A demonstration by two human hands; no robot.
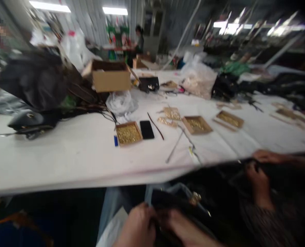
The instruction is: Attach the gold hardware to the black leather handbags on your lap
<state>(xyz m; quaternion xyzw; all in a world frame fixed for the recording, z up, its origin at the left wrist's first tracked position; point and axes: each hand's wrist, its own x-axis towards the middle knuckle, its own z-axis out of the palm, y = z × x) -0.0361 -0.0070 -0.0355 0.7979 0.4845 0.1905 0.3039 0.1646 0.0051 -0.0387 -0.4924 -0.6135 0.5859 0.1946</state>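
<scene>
A black bag [168, 199] with a gold metal fitting [195, 198] lies across my lap, below the table's front edge. At its near edge, my left hand [141, 223] is closed, with its fingers bent around the dark material. Close on its right, my right hand [177, 223] also grips the bag, its fingers blurred. Whatever lies between the fingertips is hidden. On the table in front stands a cardboard box of small gold metal parts [128, 133], with a black phone-like slab [147, 129] beside it.
A co-worker's hands [260, 178] work on dark material at the right. More cardboard trays [197, 125] of gold parts stand on the white table [72, 164], near a thin metal rod [174, 147]. Dark bags [30, 123] and a large carton [111, 80] are farther left.
</scene>
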